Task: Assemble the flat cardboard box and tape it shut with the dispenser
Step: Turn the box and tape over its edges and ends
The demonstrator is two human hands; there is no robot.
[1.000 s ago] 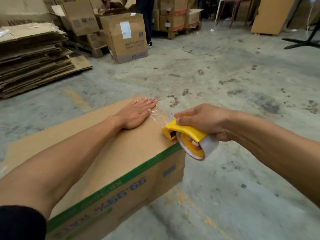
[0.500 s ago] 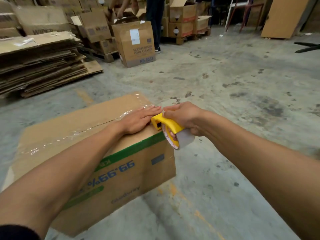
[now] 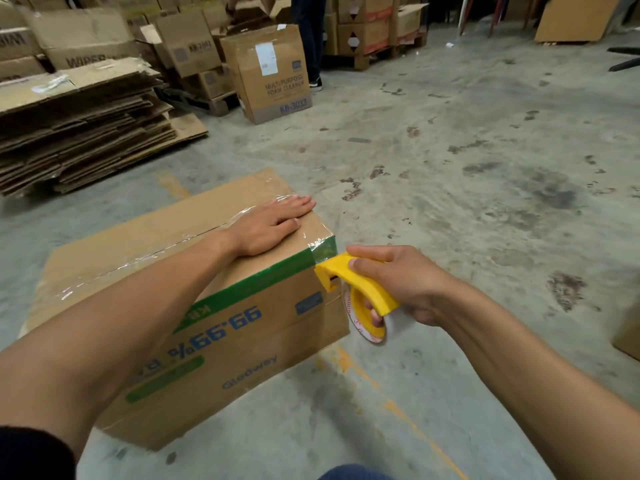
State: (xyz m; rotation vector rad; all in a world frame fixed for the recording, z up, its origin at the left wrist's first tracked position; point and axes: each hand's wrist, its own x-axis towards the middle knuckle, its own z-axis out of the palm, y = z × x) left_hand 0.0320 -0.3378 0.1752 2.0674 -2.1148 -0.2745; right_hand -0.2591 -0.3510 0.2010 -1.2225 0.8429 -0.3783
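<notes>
Nearest the camera, the right hand [image 3: 398, 278] is wrapped tight around the yellow tape dispenser [image 3: 360, 292], fingers hooked through the roll, with its nose touching the box's near right corner just below the green stripe. Half a second ago the dispenser sat up at the top edge beside the other hand; now it has come down over that edge onto the side wall, and shiny clear tape [image 3: 323, 244] folds over the corner. That suggests the top seam strip is laid and only its tail needs pressing down and cutting. The cardboard box [image 3: 221, 327] stands assembled on the concrete floor [image 3: 450, 188], print upside down, with wrinkled tape running along the closed top flaps. Farther on, the left hand [image 3: 268, 225] lies flat and open on the top near the far right corner, holding nothing, pinning the flaps. Beyond, well apart, lie a stack of flattened cartons [image 3: 79, 133] and a standing carton [image 3: 273, 71].
</notes>
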